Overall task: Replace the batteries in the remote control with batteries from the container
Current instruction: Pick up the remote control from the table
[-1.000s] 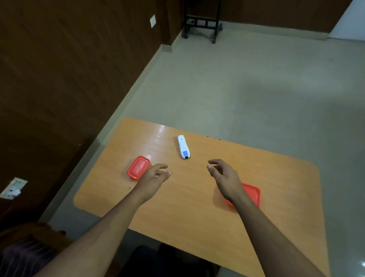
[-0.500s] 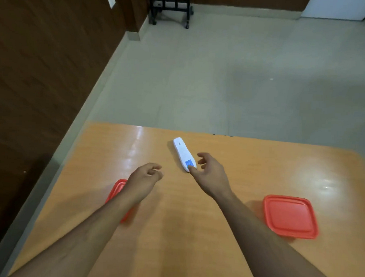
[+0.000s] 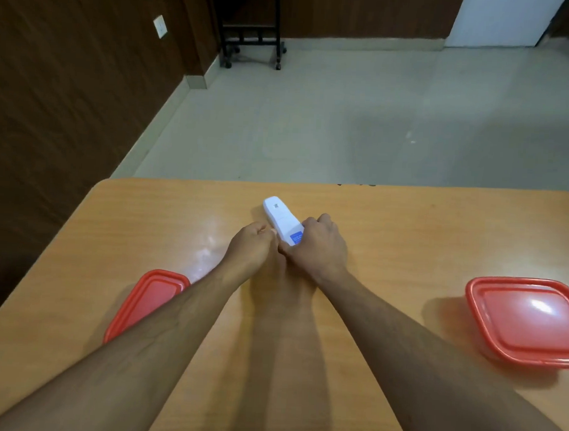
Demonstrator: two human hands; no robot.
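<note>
Two bare forearms reach forward over the orange wooden table (image 3: 78, 271) and converge near its middle. Under the left forearm, nearer than the hands and off to their left, lies a red-lidded container (image 3: 149, 297), partly hidden by the arm. Well out to the right of the hands, and also nearer than them, sits a second, larger container with a red lid (image 3: 526, 320), its lid closed and catching a bright highlight. The left hand (image 3: 249, 249) has its fingers curled inward, the fingertips meeting the near left side of the white remote control (image 3: 281, 220); whether it truly grips the remote or only touches it cannot be told from this angle. The right hand (image 3: 321, 246) curls over the remote's near end from the right, fingers wrapped across the body just beside a blue label (image 3: 296, 238), grasping it. The two hands touch each other at the thumbs. The remote lies flat on the table, its near end between the hands and its far end pointing away and slightly to the left. Beyond the hands the table edge gives way to pale floor (image 3: 346, 120). Farther off, to the left, stands a dark wood-panelled wall (image 3: 71, 75) with a white switch plate (image 3: 160, 26), and straight ahead a black wheeled stand (image 3: 252, 34) sits against the back wall.
</note>
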